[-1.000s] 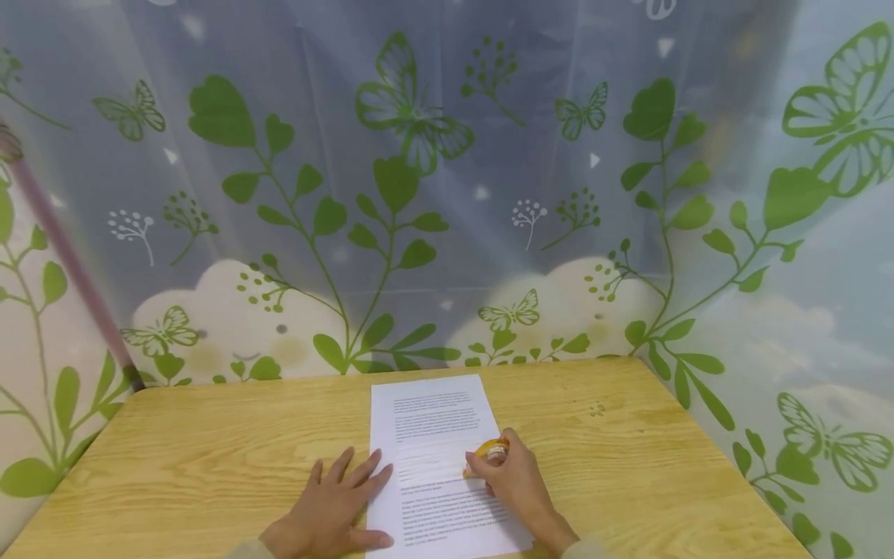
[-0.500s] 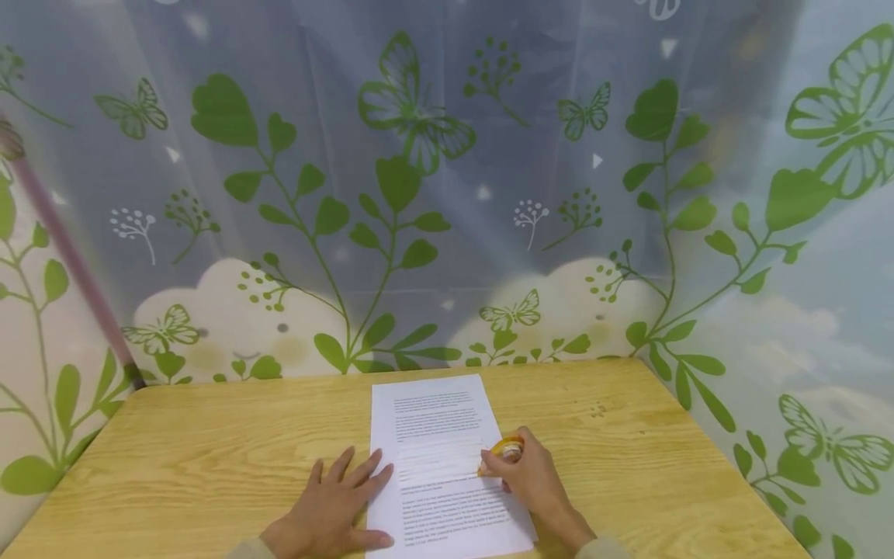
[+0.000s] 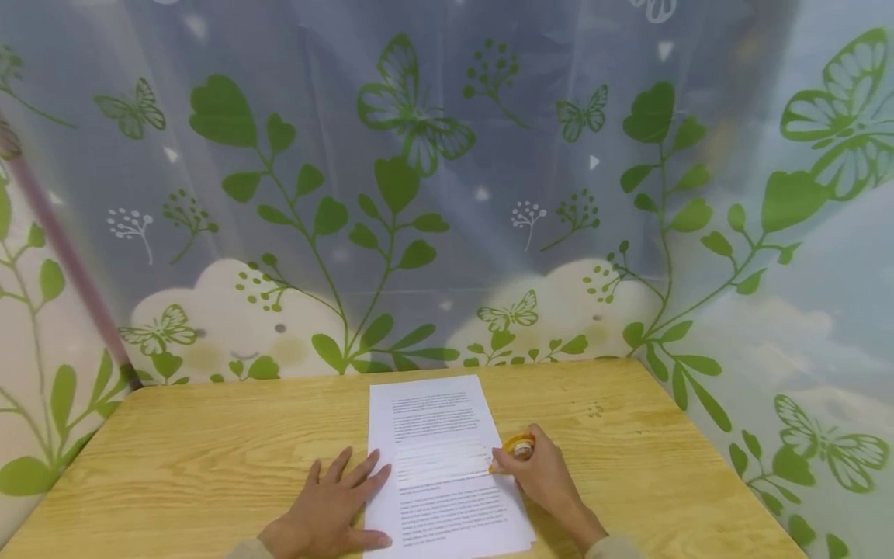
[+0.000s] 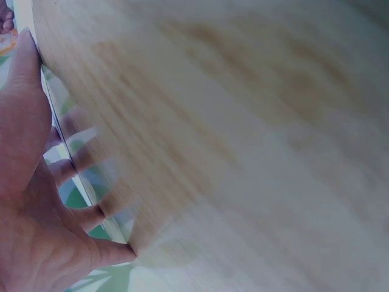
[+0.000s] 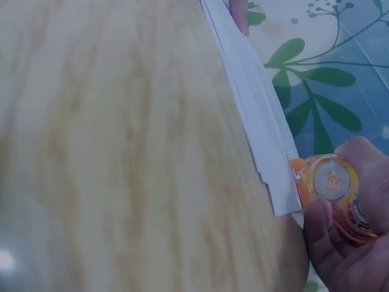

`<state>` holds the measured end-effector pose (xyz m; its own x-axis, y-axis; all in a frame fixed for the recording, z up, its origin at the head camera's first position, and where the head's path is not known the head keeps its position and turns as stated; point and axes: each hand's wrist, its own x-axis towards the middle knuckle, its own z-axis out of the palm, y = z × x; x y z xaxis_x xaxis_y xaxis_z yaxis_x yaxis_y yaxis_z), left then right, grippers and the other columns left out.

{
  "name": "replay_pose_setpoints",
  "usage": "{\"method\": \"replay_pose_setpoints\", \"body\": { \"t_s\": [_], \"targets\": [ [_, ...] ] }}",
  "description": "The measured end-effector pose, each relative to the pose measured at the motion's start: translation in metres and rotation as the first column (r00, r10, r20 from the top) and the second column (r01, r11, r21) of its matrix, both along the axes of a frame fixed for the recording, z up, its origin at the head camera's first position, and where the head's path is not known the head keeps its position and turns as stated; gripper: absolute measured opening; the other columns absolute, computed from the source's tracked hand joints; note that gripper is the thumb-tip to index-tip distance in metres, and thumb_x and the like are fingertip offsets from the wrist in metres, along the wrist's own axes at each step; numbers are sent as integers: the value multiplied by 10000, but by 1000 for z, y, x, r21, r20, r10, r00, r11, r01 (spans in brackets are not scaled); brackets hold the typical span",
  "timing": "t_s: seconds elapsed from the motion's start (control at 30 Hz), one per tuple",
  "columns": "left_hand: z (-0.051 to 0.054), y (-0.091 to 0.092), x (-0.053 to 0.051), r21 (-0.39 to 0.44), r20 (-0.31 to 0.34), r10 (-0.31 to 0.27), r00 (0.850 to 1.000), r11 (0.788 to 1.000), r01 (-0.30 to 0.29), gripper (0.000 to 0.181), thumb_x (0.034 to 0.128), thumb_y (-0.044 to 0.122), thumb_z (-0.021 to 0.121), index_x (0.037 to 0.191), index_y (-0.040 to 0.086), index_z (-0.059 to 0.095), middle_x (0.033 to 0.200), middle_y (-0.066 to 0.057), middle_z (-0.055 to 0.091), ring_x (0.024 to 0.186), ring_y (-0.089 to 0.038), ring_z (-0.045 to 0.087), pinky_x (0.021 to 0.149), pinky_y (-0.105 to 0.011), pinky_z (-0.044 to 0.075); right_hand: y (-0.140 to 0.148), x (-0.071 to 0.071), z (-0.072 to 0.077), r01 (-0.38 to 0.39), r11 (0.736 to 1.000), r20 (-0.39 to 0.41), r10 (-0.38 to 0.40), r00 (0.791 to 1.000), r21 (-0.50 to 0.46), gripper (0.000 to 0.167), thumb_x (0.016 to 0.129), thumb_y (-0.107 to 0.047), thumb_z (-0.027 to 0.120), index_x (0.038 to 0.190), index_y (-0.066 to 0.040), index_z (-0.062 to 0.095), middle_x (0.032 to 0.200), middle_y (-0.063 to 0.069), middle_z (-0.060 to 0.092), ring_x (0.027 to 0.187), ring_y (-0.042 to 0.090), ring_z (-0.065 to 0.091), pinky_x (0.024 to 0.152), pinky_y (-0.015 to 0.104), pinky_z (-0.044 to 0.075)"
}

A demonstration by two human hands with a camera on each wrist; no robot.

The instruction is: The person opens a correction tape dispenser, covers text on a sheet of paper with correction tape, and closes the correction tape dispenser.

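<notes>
A printed sheet of paper (image 3: 447, 512) lies on the wooden table, with a pale band across its middle where lines of text are whited out. My right hand (image 3: 552, 477) pinches an orange correction tape dispenser (image 3: 520, 446) at the sheet's right edge, its tip touching the paper. In the right wrist view the see-through orange dispenser (image 5: 333, 182) sits between thumb and fingers. On the sheet's left edge my left hand (image 3: 331, 505) rests flat with fingers spread. The left wrist view shows that left hand (image 4: 36, 182) from the side, its fingertips on the tabletop.
The wooden table (image 3: 230, 435) extends to both sides of the paper. Behind it hangs a curtain (image 3: 447, 233) printed with green leaves and butterflies. A pinkish pole (image 3: 73, 264) stands at the left. More than one sheet edge shows at the stack's lower right corner.
My right hand has slid rightward with the correction tape dispenser, from over the text to the sheet's right edge. The whited band reaches further right. My left hand has stayed in place.
</notes>
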<state>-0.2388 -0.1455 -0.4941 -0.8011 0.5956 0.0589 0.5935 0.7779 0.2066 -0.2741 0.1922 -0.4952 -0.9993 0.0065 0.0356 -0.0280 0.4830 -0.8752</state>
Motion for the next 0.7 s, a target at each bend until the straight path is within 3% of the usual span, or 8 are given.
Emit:
{"method": "replay_pose_setpoints", "body": {
  "t_s": [0.2, 0.4, 0.53, 0.63, 0.7],
  "targets": [
    [-4, -2, 0, 17, -63, -22, 998, 1000, 23, 872, 821, 721, 492, 1453, 125, 410, 1486, -160, 363, 1270, -556, 306, 833, -803, 247, 0, 0, 0, -12, 1000, 0, 12, 1000, -18, 467, 844, -351, 734, 1001, -9, 456, 686, 60, 586, 489, 133, 533, 437, 219, 435],
    [2, -1, 2, 31, -43, -21, 999, 999, 22, 875, 821, 716, 497, 1445, 108, 420, 1488, -167, 356, 1277, -555, 300, 843, -797, 250, 2, -4, -5, 10, 996, 16, -9, 1000, -87, 484, 853, -336, 729, 1049, 25, 473, 728, 70, 614, 502, 155, 575, 460, 247, 482],
    [4, 0, 2, 20, -25, -17, 1000, 1000, 18, 884, 821, 721, 488, 1453, 109, 407, 1497, -161, 342, 1286, -549, 290, 853, -795, 245, 8, -5, -8, 105, 960, 93, -84, 992, -260, 790, 875, -378, 693, 1382, 94, 314, 704, 76, 623, 522, 148, 591, 533, 259, 531],
    [4, 0, 3, 14, -20, -15, 1000, 1000, 15, 891, 818, 726, 488, 1457, 111, 401, 1500, -160, 336, 1291, -549, 281, 857, -796, 238, 10, -4, -5, 165, 919, 141, -121, 982, -359, 913, 891, -416, 658, 1451, 112, 167, 707, 73, 616, 548, 129, 589, 571, 249, 539],
    [4, -1, 2, 12, -22, -14, 1000, 1000, 14, 893, 816, 727, 487, 1458, 113, 400, 1501, -161, 335, 1292, -549, 279, 858, -796, 238, 9, -3, -2, 173, 912, 148, -126, 981, -373, 909, 896, -435, 644, 1451, 106, 170, 718, 68, 614, 555, 122, 588, 578, 238, 536]
  ]
}}
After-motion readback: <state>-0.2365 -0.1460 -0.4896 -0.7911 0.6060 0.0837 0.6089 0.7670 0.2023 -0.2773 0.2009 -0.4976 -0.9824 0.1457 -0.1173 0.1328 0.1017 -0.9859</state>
